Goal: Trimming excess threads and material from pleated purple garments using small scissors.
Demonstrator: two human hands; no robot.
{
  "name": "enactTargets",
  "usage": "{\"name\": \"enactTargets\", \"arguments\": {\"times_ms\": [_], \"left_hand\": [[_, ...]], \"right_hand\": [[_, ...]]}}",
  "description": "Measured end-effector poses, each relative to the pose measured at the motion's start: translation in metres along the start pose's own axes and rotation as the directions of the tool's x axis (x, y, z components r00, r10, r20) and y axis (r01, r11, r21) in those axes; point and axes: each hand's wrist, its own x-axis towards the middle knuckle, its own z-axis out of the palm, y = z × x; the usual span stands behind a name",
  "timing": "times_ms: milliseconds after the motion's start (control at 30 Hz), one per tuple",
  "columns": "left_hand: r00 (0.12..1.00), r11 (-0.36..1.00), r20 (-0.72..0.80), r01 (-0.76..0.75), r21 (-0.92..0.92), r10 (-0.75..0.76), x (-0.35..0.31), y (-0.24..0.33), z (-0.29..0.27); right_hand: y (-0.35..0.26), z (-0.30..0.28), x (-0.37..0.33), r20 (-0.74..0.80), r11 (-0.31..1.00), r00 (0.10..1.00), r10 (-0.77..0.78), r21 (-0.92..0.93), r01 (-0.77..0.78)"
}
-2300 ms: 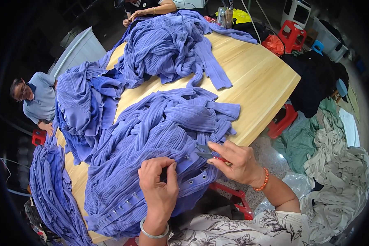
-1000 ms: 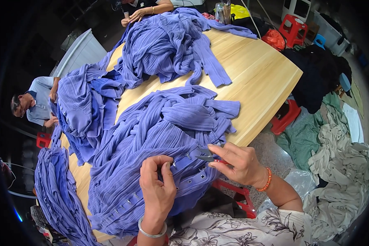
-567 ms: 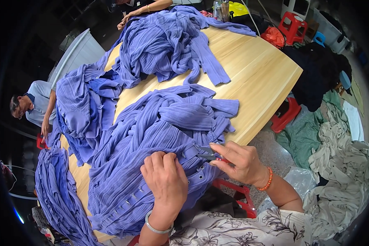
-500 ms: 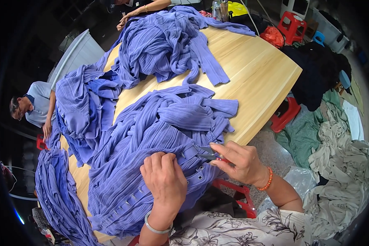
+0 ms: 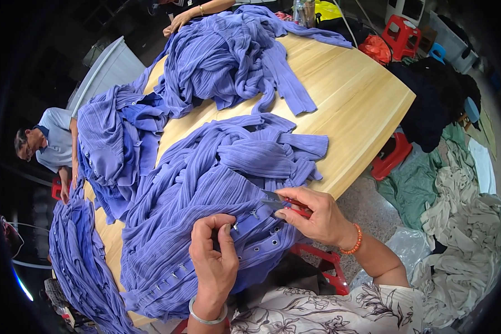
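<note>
My right hand (image 5: 318, 218) clamped on red-handled snips (image 5: 299, 209), two o'clock from my left hand (image 5: 212, 253), bent, can't tell if pinching, ribbed purple clothes (image 5: 189, 203) below both, purple pile (image 5: 220, 58) at twelve o'clock.

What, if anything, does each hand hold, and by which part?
The right hand holds small grey metal snips by their red handles; whether the left hand grips the purple ribbed-knit garment cannot be told.

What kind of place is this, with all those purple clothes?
It looks like a small clothing workshop, probably. Ribbed purple garments are heaped on a wooden table, the right hand holds red-handled snippers, and a grayish cloth pile lies off to the right.
</note>
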Motion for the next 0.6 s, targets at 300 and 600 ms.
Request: {"name": "enactTargets", "arguments": {"times_ms": [300, 600], "left_hand": [[0.967, 0.944, -0.027, -0.242, 0.224, 0.255, -0.008, -0.01, -0.002], [0.973, 0.95, 0.074, -0.229, 0.21, 0.218, 0.002, -0.008, -0.006]], "right_hand": [[-0.002, 0.005, 0.008, 0.005, 0.998, 0.999, -0.04, -0.058, 0.041], [0.019, 0.013, 0.039, 0.18, 0.994, 0.983, 0.02, 0.104, -0.039]]}}
